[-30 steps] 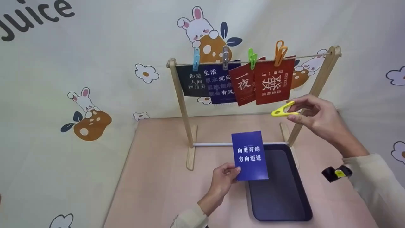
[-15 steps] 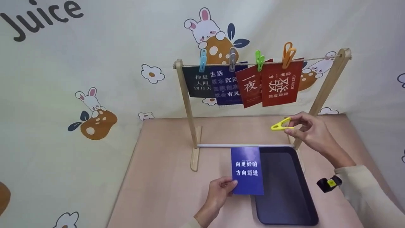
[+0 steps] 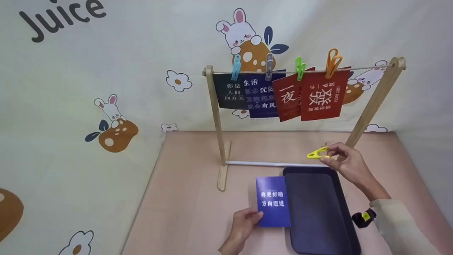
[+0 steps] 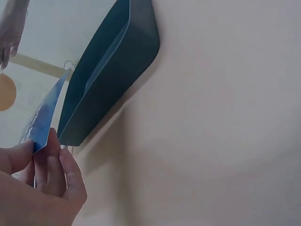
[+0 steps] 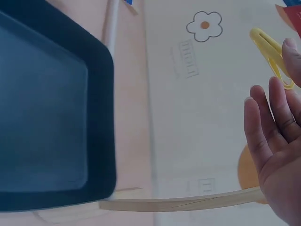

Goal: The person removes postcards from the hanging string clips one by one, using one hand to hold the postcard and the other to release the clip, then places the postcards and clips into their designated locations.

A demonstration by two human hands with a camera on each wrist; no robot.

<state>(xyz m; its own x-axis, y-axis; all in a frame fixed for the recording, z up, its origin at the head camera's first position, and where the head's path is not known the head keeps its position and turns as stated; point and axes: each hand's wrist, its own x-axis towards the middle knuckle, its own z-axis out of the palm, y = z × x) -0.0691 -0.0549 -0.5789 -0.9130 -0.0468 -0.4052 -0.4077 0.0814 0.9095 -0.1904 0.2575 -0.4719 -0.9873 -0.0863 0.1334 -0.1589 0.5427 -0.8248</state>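
My left hand [image 3: 244, 225] pinches the lower left edge of a blue card [image 3: 271, 212] with white Chinese characters, between thumb and fingers. The card overlaps the left side of a dark tray [image 3: 318, 212] in the head view. My right hand [image 3: 348, 164] pinches a yellow clothespin [image 3: 315, 154] by its handle ends, above the tray's far end. On the rack's string hang a dark green card [image 3: 230, 101], a blue card [image 3: 263, 109], a red card [image 3: 288, 109] and another red card [image 3: 324, 106]. Light blue, grey, green and orange clothespins [image 3: 332, 63] hold them there.
The wooden rack has a left post [image 3: 217, 120], a right post [image 3: 375, 102] and a white bar [image 3: 262, 163] low between them. A pink table [image 3: 187, 198] carries rack and tray. Behind stands a wall cloth [image 3: 148, 42] with printed rabbits and flowers.
Both hands have come down and nearer, away from the string, still with the blue card and the yellow clothespin. The head view has shifted, so the rack appears farther right.
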